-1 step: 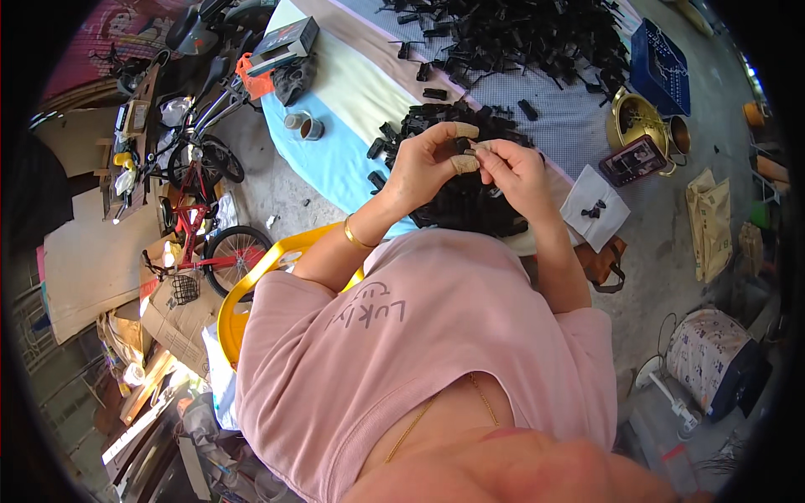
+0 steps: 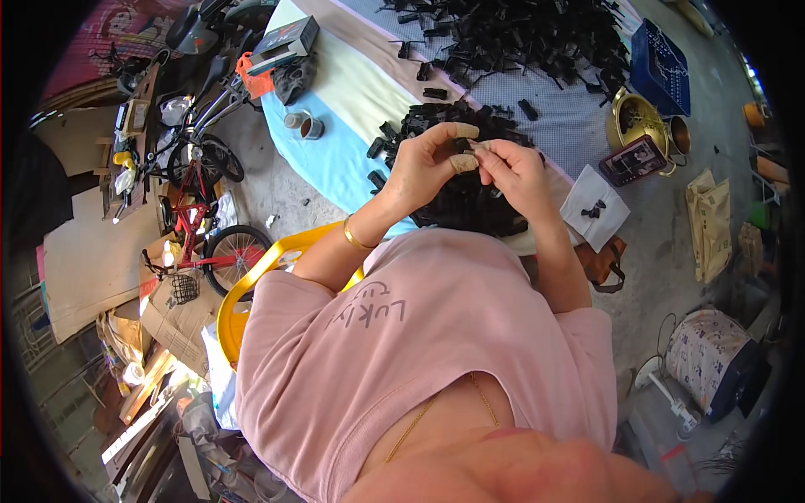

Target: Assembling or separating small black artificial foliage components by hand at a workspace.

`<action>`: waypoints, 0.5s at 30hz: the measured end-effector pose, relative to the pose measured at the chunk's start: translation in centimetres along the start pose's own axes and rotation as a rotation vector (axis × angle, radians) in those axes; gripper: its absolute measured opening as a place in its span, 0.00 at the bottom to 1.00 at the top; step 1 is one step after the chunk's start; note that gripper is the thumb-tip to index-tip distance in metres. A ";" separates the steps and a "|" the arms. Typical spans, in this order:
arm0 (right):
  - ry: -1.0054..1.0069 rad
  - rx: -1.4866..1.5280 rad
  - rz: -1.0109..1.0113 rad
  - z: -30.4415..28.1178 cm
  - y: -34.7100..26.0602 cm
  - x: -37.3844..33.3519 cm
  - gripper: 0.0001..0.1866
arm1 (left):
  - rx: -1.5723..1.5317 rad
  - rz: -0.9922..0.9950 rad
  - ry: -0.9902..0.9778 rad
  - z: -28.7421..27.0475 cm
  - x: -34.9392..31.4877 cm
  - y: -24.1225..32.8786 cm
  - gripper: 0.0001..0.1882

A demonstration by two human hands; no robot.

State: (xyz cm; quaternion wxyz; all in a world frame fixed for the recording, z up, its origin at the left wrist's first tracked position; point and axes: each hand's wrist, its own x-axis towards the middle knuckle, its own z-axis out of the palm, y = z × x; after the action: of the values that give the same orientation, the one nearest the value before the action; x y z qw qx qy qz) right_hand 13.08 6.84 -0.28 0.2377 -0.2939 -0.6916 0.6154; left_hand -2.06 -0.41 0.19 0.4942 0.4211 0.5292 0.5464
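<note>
My left hand (image 2: pixel 426 166) has tan coverings on the thumb and forefinger tips and pinches a small black plastic part (image 2: pixel 462 145) between them. My right hand (image 2: pixel 516 170) meets it from the right, its thumb and forefinger pressed together at the part's edge. Whatever those fingertips grip is too small to make out. Just beneath both hands lies a near heap of black plastic parts (image 2: pixel 470 205), partly covered by them. Farther back on the cloth spreads a larger pile of similar black parts (image 2: pixel 537 38).
A striped cloth (image 2: pixel 344 109) covers the work surface. On the right are a white paper (image 2: pixel 616 220) with small black pieces, a phone (image 2: pixel 633 161), a brass-coloured pot (image 2: pixel 619 126) and a blue box (image 2: pixel 660 67). Cups (image 2: pixel 311 128) stand left; a yellow chair (image 2: pixel 231 323) is beside me.
</note>
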 end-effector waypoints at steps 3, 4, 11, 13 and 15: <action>-0.002 0.007 0.045 0.5 -0.4 -0.2 0.10 | 0.038 0.065 0.027 0.0 -0.2 -0.4 0.14; 0.039 0.015 0.042 0.8 -0.1 -0.3 0.09 | 0.061 0.106 0.044 0.1 -0.4 -0.8 0.12; 0.060 0.144 0.147 1.5 2.4 -0.3 0.09 | 0.373 0.224 0.134 0.2 -0.4 -2.5 0.12; -0.016 0.132 0.222 0.9 2.2 -0.4 0.09 | 0.310 0.156 0.122 0.6 -0.6 -2.3 0.13; 0.104 0.134 0.160 0.6 2.1 -0.8 0.07 | 0.260 0.072 0.110 0.4 -0.3 -2.8 0.21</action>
State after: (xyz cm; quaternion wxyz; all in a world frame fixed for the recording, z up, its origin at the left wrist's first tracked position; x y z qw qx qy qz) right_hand 13.48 5.96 -2.46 0.2427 -0.3632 -0.6101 0.6610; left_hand -1.34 -0.80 -2.54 0.3856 0.4698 0.6064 0.5128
